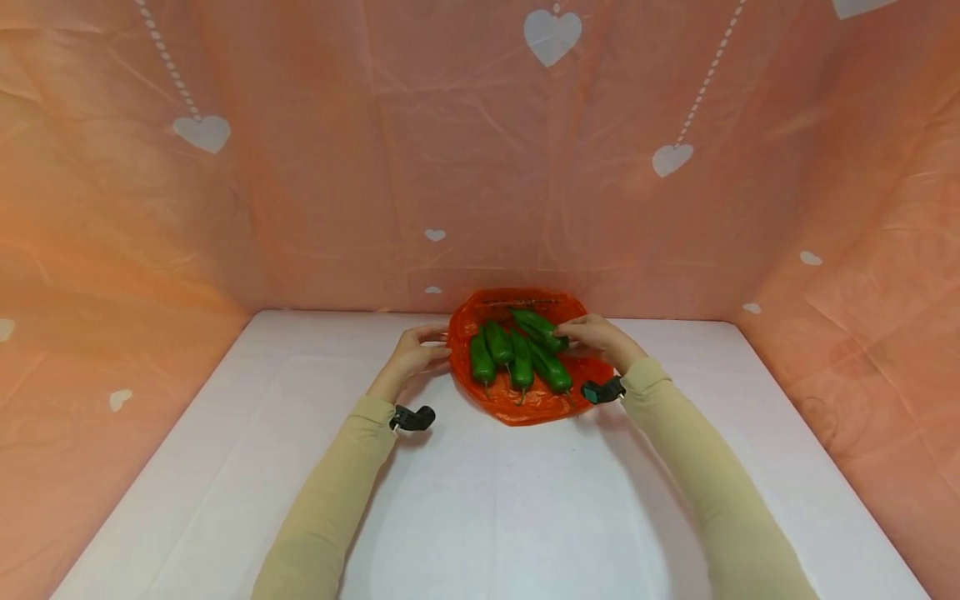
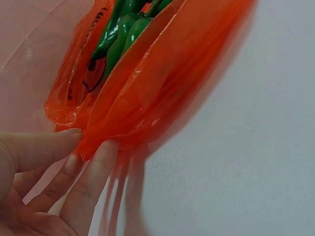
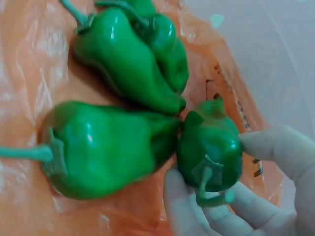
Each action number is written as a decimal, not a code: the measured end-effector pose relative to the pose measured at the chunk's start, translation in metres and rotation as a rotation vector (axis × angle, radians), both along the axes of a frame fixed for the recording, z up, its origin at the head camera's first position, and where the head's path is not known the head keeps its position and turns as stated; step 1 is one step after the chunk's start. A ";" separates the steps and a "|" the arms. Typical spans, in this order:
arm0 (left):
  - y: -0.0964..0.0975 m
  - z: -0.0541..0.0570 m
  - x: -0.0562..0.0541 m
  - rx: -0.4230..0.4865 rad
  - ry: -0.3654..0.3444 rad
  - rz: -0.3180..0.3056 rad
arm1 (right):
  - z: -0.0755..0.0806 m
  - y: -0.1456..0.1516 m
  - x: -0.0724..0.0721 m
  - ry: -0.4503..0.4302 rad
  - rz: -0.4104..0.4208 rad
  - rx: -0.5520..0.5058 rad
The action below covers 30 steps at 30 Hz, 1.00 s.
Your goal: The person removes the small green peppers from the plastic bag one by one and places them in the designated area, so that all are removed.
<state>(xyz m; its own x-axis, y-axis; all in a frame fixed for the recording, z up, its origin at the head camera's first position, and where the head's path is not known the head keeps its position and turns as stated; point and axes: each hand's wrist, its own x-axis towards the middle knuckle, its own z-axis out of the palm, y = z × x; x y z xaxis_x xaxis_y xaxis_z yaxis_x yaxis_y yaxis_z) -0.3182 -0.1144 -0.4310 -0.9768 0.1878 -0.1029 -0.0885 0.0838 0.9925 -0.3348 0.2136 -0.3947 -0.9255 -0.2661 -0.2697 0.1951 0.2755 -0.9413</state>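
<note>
An open red plastic bag (image 1: 517,414) lies spread at the back of the table with several green peppers (image 1: 522,362) in it. My left hand (image 1: 411,355) is at the bag's left side. In the left wrist view, its thumb and fingers (image 2: 101,160) pinch the gathered edge of the plastic. At the right, my right hand (image 1: 600,337) holds one green pepper (image 3: 210,147) by its stem end, thumb on one side and fingers on the other. That pepper's tip points toward the back left, beside the other peppers, over the bag.
A white-covered table (image 1: 487,500) stretches in front of the bag. Orange sheeting with white hearts (image 1: 465,167) hangs right behind the bag and along both sides. Each wrist carries a small black camera (image 1: 412,418).
</note>
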 end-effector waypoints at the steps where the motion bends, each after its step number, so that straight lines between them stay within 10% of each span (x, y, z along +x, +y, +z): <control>1: 0.000 0.000 0.000 0.002 0.000 -0.002 | 0.000 0.000 0.002 -0.011 0.000 -0.019; 18: 0.001 -0.002 -0.003 0.005 -0.011 0.011 | 0.002 0.004 0.028 -0.198 -0.020 -0.311; 30: 0.000 -0.003 -0.002 -0.012 -0.001 0.008 | 0.003 0.029 0.063 -0.105 0.021 -0.274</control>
